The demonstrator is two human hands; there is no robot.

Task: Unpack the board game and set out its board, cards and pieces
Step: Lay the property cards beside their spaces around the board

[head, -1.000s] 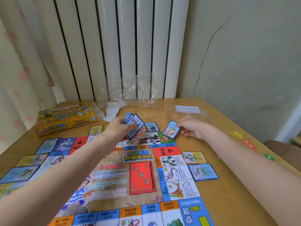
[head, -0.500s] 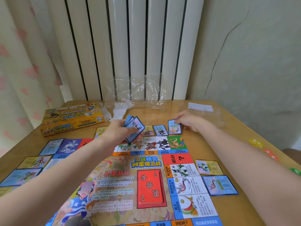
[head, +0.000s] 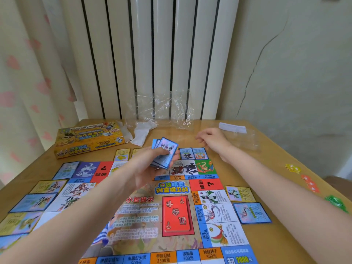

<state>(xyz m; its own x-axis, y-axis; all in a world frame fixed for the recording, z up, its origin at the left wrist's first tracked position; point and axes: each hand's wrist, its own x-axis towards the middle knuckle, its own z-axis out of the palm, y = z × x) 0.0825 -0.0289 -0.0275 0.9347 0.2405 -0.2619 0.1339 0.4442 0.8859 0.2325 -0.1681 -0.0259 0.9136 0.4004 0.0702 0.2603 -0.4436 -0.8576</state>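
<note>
the fingers (head: 162, 152) of the left hand (head: 150, 166) pinch a small fan of blue-bordered cards (head: 164, 152) above the far edge of the game board (head: 152, 212). the right hand (head: 213, 140) hovers past the board's far right corner, fingers loosely spread and holding nothing, just beyond two cards (head: 193, 153) lying flat against that edge. a red card stack (head: 176, 214) printed with question marks sits on the board's centre, and two more cards (head: 246, 204) lie off its right side. beyond the board's far left corner rests the yellow game box (head: 89, 139), with crumpled clear plastic wrap (head: 162, 109) and a white paper slip (head: 232, 127) farther back. the left forearm hides part of the board's middle. readable print includes "2000", "500" and "2500"; the smaller text is probably chinese but too blurred to read. coloured paper pieces (head: 310, 182) lie to the board's right on the wooden table (head: 276, 242), which stands against a white radiator (head: 152, 54) and a cracked wall (head: 295, 73).
</note>
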